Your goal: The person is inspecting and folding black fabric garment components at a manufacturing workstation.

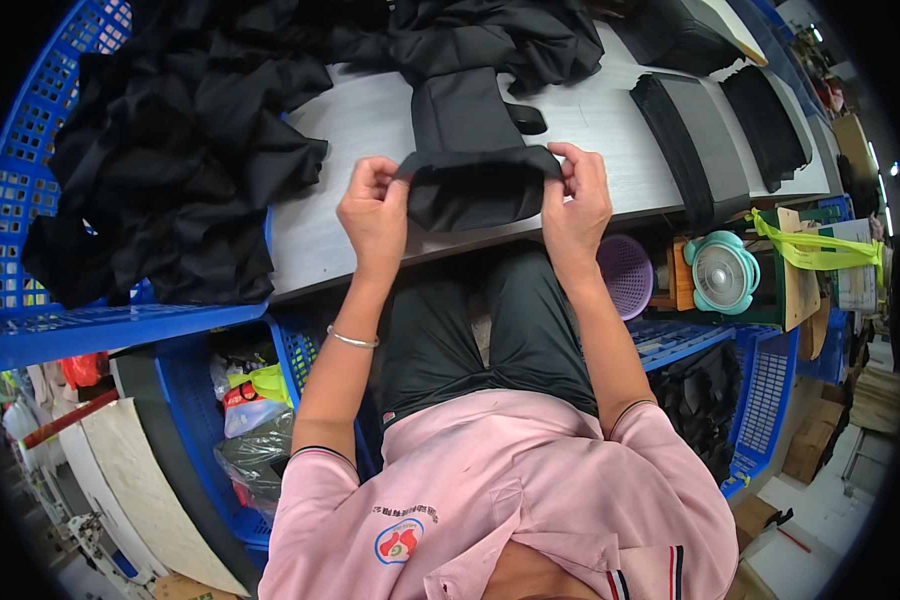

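Observation:
A piece of black fabric is stretched between my two hands at the table's near edge. My left hand pinches its left upper corner, and my right hand pinches the right one. The near part hangs in an open fold, showing a dark inner side. Behind it, a flat black panel runs back across the light table toward a heap of black cloth. A small black loop or strap lies to the right of that panel.
Black cloth overflows a blue basket on the left. Stacks of black cut pieces lie at the right. Below the table's right side are a purple basket, a small teal fan and a blue crate.

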Available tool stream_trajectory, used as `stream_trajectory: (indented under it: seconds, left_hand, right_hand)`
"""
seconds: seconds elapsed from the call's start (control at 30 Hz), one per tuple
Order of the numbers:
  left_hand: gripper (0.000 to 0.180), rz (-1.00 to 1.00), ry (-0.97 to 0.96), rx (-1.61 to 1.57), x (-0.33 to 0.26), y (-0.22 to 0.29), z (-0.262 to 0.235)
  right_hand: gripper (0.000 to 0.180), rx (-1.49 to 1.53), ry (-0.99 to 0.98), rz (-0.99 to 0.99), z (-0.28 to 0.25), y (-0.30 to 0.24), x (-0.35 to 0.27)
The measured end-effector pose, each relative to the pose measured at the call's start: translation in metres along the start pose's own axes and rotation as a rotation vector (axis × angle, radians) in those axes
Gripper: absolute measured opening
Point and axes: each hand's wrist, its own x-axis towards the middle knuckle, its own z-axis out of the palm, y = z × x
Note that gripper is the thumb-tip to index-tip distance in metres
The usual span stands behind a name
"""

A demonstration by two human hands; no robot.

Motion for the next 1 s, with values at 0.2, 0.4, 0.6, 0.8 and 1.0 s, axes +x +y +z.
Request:
stream_trajectory:
  seconds: [0.2,0.4,0.6,0.8,1.0]
  left_hand:
    - [0.018,-0.198,-0.161,-0.102,-0.029,0.01,0.006]
    - [0.025,-0.006,-0.327,0.059,-0.046,0.01,0.003]
    - [0.041,0.093,0.031,0.246,-0.027,0.023,-0.011]
    - [0.045,0.656,-0.298,0.502,-0.011,0.046,0.04]
    - [0.037,0.431,-0.624,0.715,0.042,-0.002,0.084]
  right_hand:
    - [0.041,0.262,-0.168,0.314,0.015,0.029,-0.041]
    - [0.03,0.438,-0.364,0.526,0.003,-0.004,-0.041]
    - [0.034,0.358,-0.105,0.449,-0.005,0.02,-0.024]
    - [0.035,0.416,-0.445,0.623,0.0,0.029,-0.051]
    - [0.024,0.465,-0.413,0.622,-0.027,0.027,-0.025]
